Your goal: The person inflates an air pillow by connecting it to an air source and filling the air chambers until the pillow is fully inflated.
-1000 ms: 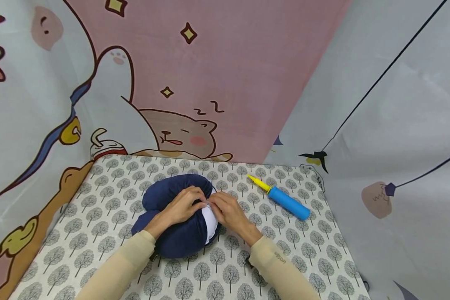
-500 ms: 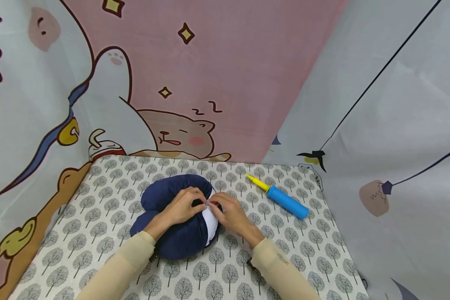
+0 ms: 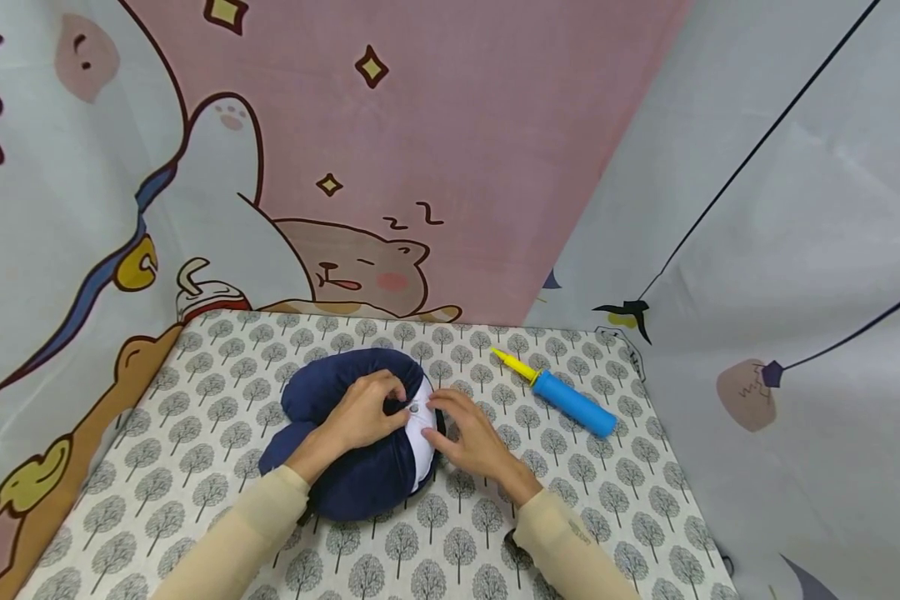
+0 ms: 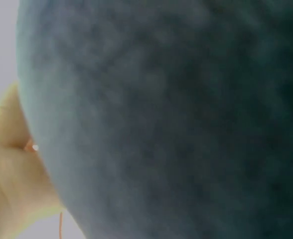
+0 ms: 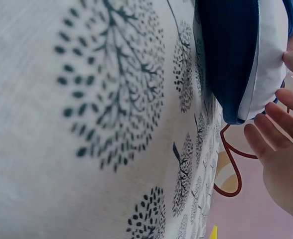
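Note:
A navy neck pillow (image 3: 360, 475) lies on the tree-print cloth, a strip of its white inner liner (image 3: 422, 446) exposed along the right side. On that liner sits a small, clear-looking valve (image 3: 414, 408). My left hand (image 3: 363, 412) rests over the pillow, its bent fingers and thumb apart beside the valve. In the left wrist view, the blurred pillow (image 4: 161, 119) hides most of that hand. My right hand (image 3: 468, 437) is at the liner's right edge, fingers spread and thumb near the white fabric; the right wrist view shows its loosely extended fingers (image 5: 273, 129).
A blue hand pump (image 3: 573, 404) with a yellow nozzle (image 3: 516, 364) lies to the right of the pillow. Cartoon-printed curtains (image 3: 480, 167) stand behind and beside the cloth-covered table (image 3: 450, 550).
My right hand has let go of the valve and drawn back slightly to the right, its fingers spreading. The valve now shows. My left hand has barely moved, and the pillow stays in place.

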A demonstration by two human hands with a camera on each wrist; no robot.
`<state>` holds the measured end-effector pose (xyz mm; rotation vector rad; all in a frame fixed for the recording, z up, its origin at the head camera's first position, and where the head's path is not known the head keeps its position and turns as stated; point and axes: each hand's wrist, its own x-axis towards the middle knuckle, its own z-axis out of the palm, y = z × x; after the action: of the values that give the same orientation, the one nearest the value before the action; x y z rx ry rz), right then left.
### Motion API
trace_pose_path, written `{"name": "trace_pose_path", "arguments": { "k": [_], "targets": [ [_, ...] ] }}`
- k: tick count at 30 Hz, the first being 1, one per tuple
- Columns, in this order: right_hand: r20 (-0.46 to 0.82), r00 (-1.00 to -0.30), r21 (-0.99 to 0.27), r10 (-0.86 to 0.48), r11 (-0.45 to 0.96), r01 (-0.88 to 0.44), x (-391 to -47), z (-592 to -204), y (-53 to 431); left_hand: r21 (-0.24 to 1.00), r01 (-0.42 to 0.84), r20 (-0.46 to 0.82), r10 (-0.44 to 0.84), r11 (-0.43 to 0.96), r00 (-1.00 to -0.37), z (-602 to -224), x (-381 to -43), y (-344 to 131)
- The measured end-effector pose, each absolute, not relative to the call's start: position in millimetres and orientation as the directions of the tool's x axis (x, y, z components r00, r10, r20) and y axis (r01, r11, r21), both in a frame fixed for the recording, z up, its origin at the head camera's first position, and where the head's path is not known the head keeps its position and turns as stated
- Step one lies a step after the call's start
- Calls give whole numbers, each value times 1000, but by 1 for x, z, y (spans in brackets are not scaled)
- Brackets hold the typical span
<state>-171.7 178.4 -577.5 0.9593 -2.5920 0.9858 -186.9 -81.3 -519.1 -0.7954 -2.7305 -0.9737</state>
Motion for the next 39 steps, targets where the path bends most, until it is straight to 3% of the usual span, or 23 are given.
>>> {"name": "trace_pose_path", "arguments": {
  "k": [6, 21, 29, 39],
  "targets": [
    [413, -758, -505, -504, 566, -651, -170, -579, 178, 527, 509, 294, 416, 681, -860, -519, -186, -81],
    [404, -760, -535, -509, 542, -648, -171, -579, 177, 638, 498, 290, 416, 588, -862, -518, -183, -71],
    [362, -816, -608, -450, 549, -573, -168, -573, 180, 634, 540, 270, 496, 554, -825, -515, -167, -91],
    [450, -802, -654, -394, 466, -596, -163, -559, 164, 649, 494, 176, 518, 578, -837, -524, -137, -120]
  ]
}}
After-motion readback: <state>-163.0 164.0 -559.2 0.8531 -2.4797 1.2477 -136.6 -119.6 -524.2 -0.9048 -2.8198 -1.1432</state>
